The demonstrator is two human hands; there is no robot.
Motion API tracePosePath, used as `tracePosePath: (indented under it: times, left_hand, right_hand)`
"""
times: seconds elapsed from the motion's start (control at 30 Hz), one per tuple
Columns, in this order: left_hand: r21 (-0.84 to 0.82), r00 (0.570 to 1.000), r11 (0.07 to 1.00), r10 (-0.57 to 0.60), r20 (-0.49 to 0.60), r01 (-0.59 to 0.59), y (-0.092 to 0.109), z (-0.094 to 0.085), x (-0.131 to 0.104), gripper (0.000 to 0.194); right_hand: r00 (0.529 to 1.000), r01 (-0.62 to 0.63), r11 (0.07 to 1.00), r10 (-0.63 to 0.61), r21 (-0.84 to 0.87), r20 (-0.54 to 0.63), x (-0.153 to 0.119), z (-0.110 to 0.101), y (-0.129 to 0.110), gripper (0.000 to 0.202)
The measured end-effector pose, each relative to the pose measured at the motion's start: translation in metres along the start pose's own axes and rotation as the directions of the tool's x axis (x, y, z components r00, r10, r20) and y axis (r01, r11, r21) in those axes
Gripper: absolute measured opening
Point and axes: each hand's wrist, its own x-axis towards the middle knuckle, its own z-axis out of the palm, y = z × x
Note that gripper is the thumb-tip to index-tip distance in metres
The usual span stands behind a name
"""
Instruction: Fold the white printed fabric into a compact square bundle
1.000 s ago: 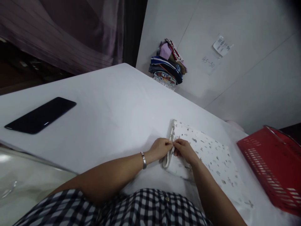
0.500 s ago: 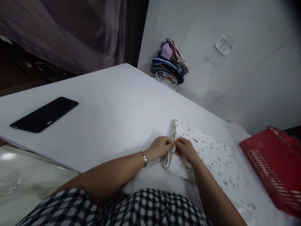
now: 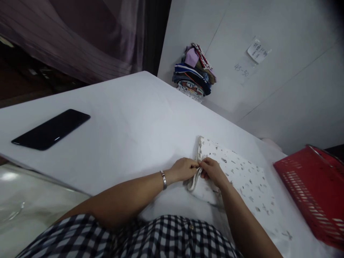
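Note:
A white cloth with small printed figures lies flat on the white table, its left edge folded up into thick layers. My left hand, with a silver bracelet at the wrist, pinches that layered edge from the left. From the other side, my right hand is closed on the same edge, thumb and fingertips close to those of the left. Both sets of fingertips nearly meet at the fold, and what lies between them is partly hidden.
A dark phone-like slab lies on the table's left part. Against the wall at the back stands a stack of folded fabrics. A red plastic basket sits at the right, beside the cloth. A handwritten label is on the wall.
My left hand has shifted slightly to the right, its fingertips now closer to the right hand's at the cloth's edge. The right hand has hardly moved.

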Motion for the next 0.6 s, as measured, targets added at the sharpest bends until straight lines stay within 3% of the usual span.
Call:
tracePosePath:
  times: [0.1,0.27,0.47,0.6]
  left_hand:
    - [-0.011,1.0,1.0,0.003,-0.005,-0.003,0.001,-0.002,0.0,0.023]
    - [-0.008,0.973,0.989,-0.145,-0.18,0.145,0.002,0.0,0.006,0.024]
    - [0.182,0.965,0.957,-0.194,-0.174,0.225,0.005,0.006,0.011,0.023]
    - [0.176,0.957,0.951,-0.22,-0.191,0.254,0.007,0.008,0.013,0.013]
  right_hand:
    - [1.0,-0.006,1.0,0.006,0.015,-0.009,0.0,-0.002,0.003,0.018]
    - [0.998,0.044,0.999,-0.044,-0.01,-0.05,-0.002,-0.007,0.0,0.016]
    - [0.994,0.053,0.995,-0.061,-0.088,-0.094,-0.006,-0.008,-0.008,0.012]
    - [0.988,0.073,0.976,-0.099,-0.203,-0.121,-0.007,-0.009,-0.01,0.01]
